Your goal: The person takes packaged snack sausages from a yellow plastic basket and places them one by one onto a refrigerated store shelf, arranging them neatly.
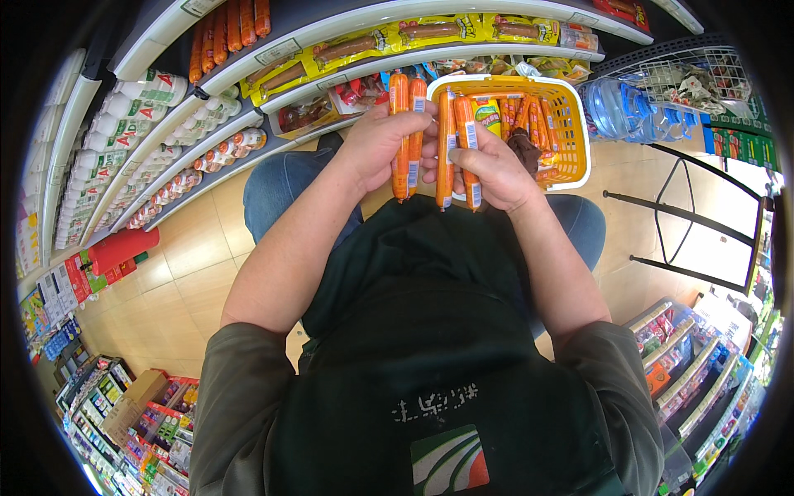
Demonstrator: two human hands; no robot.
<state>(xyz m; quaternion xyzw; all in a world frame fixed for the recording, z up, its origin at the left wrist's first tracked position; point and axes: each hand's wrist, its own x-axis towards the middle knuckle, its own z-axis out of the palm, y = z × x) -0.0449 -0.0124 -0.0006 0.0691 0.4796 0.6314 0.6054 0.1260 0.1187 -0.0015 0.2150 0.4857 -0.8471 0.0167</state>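
Observation:
My left hand [379,147] holds two orange-wrapped sausages [400,136] upright side by side. In my right hand [493,164] are two more sausages [445,149] of the same kind, with pale printed labels facing up. The two hands are close together above my lap. Just beyond and to the right of them stands a yellow plastic basket [574,133] with a white rim. Inside it lie several orange sausages [551,127], a yellow-green packet [487,116] and a crumpled dark brown item [525,149].
Shelves [446,54] with yellow sausage packs [353,48] curve across the front. White bottles [118,121] fill the shelves at left. Large blue water bottles [620,110] and a black metal frame [707,217] stand at right. A red object [124,251] sits low at left.

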